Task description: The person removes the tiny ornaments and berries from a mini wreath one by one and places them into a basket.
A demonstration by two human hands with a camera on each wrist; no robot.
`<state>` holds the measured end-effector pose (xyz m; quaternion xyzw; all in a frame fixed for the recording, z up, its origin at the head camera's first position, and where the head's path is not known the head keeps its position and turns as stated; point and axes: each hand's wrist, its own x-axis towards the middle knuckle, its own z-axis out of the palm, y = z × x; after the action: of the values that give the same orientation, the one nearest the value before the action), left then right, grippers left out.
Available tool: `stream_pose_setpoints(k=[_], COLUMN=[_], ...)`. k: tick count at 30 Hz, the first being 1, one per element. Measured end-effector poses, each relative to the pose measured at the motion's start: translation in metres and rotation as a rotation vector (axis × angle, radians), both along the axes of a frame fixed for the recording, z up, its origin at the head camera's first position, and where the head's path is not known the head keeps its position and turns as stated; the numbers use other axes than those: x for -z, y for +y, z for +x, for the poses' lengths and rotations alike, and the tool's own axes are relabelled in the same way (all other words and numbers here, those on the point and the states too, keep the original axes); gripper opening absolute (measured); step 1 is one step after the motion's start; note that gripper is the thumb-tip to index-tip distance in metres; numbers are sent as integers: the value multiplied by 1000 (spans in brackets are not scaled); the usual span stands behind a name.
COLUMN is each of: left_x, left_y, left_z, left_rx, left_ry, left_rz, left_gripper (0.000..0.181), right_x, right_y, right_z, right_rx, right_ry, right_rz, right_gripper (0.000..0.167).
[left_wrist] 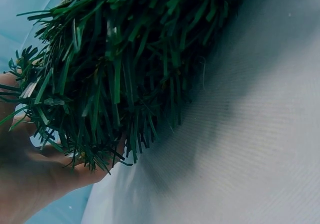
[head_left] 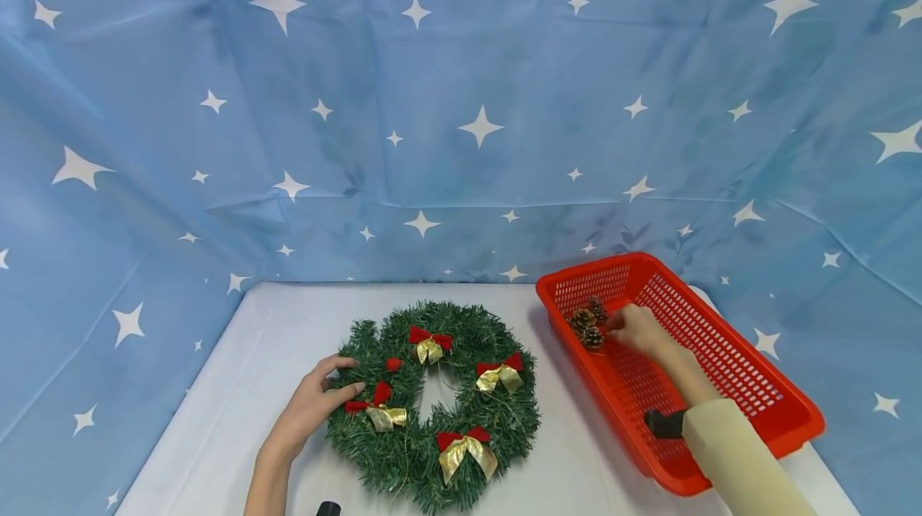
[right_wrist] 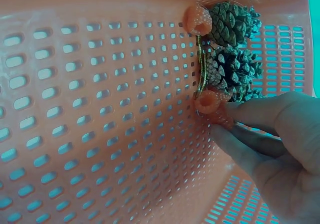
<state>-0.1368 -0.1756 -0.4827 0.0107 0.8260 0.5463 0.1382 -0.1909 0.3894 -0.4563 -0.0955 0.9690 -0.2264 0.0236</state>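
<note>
A green tinsel wreath (head_left: 504, 420) with several red-and-gold bows lies flat on the white table. On its upper left part sits a small red ornament (head_left: 393, 364). My left hand (head_left: 311, 406) grips the wreath's left edge, its thumb on top; in the left wrist view the green strands hide part of the fingers. Inside the red basket (head_left: 749, 348), my right hand (right_wrist: 280, 144) pinches a red raspberry ornament (right_wrist: 223, 116) between thumb and fingers. Beside it are another raspberry (right_wrist: 206, 103) and several pine cones (right_wrist: 231, 24).
The basket stands at the table's right side, with its perforated walls around the right hand. A further raspberry (right_wrist: 197, 20) and a gold cord (right_wrist: 202, 64) lie near the cones. A dark object (head_left: 328, 509) shows at the front edge. Blue star-printed cloth (head_left: 461, 164) hangs behind the table.
</note>
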Motion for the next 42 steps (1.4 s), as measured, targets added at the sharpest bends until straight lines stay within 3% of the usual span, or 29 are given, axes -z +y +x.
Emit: stream_pose_setpoints(k=[35, 42], left_x=[-3, -3], left_y=[0, 0], left_z=[3, 3], left_rx=[12, 13], left_ry=[6, 6], left_rz=[18, 19], left_gripper=[60, 60], right_x=[-16, -19], right_y=[-2, -5], right_z=[13, 16], right_rx=[46, 15], right_ry=[-51, -10], right_rz=[-29, -20], right_gripper=[29, 28])
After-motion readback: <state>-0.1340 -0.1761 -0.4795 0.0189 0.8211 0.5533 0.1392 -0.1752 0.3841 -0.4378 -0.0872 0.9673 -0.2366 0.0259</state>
